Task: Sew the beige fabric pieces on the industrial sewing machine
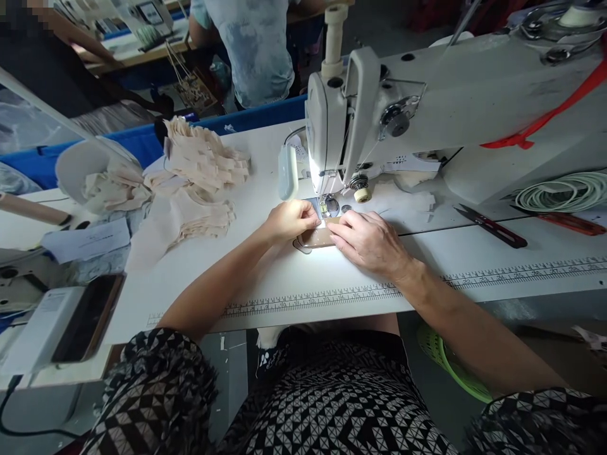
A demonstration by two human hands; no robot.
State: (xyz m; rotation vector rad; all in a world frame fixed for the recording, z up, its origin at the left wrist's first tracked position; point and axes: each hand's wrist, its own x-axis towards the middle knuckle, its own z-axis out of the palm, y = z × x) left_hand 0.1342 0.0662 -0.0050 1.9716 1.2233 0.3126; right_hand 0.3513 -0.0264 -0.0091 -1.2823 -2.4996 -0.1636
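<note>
Under the lit needle area of a sewing machine (327, 205), a small pale piece of fabric (323, 224) lies at the presser foot, mostly covered by my fingers. My left hand (291, 219) is closed, thumb and fingertip pinching the fabric's left side. From the right, my right hand (367, 239) is closed with bent fingers together, its tips holding the fabric's right side down. A tan, smooth plate-like patch (317, 238) shows just below the fingertips; its material is unclear.
Stacked pale fabric pieces (202, 158) lie to the left. Thread snips (493, 226), an orange-handled tool (564, 221) and a coiled cord (564, 192) lie right. A printed ruler (303, 299) follows the front edge. A phone (88, 318) lies far left; another person (251, 50) sits beyond.
</note>
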